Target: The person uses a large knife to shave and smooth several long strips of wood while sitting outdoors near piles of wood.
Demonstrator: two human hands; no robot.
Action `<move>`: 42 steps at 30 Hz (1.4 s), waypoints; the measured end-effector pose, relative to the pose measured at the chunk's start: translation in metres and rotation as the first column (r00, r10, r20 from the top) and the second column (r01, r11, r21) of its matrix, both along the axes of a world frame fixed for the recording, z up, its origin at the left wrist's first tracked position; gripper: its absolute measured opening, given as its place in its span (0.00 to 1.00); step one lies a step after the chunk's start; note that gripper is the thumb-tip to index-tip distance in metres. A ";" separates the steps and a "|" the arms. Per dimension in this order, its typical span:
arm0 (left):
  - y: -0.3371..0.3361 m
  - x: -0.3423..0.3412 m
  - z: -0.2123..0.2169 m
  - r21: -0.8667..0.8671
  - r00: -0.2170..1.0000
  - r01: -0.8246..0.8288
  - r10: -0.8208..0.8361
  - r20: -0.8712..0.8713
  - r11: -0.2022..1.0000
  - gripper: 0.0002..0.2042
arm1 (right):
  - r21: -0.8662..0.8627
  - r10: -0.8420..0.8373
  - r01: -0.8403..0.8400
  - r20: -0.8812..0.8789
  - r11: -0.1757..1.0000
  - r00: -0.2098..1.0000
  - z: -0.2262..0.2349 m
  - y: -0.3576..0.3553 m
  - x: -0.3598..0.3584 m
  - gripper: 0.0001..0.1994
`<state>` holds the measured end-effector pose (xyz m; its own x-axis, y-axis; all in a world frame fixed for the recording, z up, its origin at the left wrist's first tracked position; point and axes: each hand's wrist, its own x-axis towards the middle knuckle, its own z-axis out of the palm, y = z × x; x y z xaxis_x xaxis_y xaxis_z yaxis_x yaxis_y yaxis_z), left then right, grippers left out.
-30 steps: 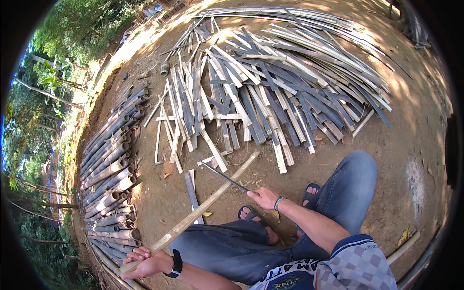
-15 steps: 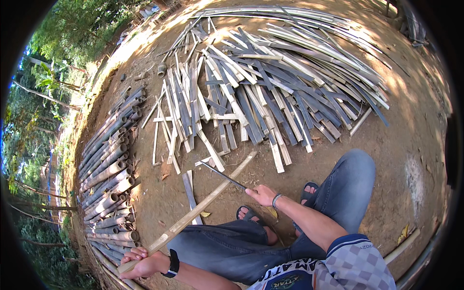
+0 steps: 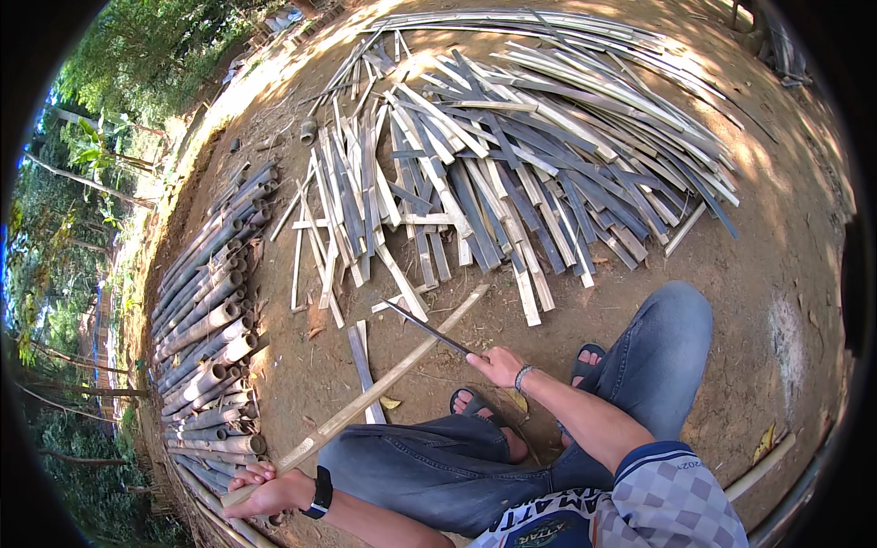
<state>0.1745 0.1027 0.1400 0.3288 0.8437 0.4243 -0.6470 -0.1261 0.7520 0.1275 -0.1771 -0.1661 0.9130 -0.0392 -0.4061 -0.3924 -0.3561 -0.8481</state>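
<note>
A long pale bamboo strip (image 3: 365,399) slants from the lower left up past my knees. Its near end is in my left hand (image 3: 265,490), which is closed round it and wears a dark wristband. My right hand (image 3: 500,367) is closed on the handle of a long-bladed knife (image 3: 429,330). The dark blade crosses the strip near its far end, pointing up and left; whether the edge touches the strip I cannot tell. A beaded bracelet circles my right wrist. Beneath the held strip, a dark split slat (image 3: 362,370) lies on the soil.
A wide heap of split bamboo slats (image 3: 512,173) spreads over the dirt ahead. Cut bamboo tubes (image 3: 206,338) are stacked along the left, near green shrubs. My bent knee (image 3: 671,333) rises on the right. A pole (image 3: 763,466) lies at the lower right.
The knife and my right hand have shifted very slightly to the right. My left hand keeps its hold on the strip, and the heap is unchanged.
</note>
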 end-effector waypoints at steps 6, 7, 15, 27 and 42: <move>-0.016 0.004 0.007 -0.012 0.999 -0.008 0.009 0.031 1.000 0.28 | 0.042 -0.044 0.044 -0.012 0.998 0.999 -0.003 -0.004 -0.005 0.35; -0.019 0.007 0.008 -0.026 0.999 -0.007 0.008 0.048 1.000 0.28 | 0.045 -0.042 0.042 0.007 0.998 0.999 -0.003 -0.004 -0.005 0.35; -0.007 0.009 0.004 0.001 0.999 -0.013 0.013 0.035 1.000 0.28 | 0.024 -0.083 0.081 0.111 0.996 0.990 -0.014 0.003 -0.009 0.32; -0.009 0.014 0.012 0.012 0.998 -0.063 0.064 -0.006 0.998 0.29 | 0.053 -0.023 0.017 0.106 0.998 0.994 -0.020 -0.002 -0.004 0.35; -0.011 0.019 0.011 -0.022 0.996 -0.093 0.093 -0.004 0.995 0.30 | 0.060 -0.059 0.058 0.013 0.997 0.998 -0.017 -0.012 0.004 0.35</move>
<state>0.1932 0.0916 0.1510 0.2494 0.8801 0.4039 -0.6307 -0.1688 0.7574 0.1319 -0.1893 -0.1830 0.9157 -0.0685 -0.3959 -0.3984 -0.2816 -0.8729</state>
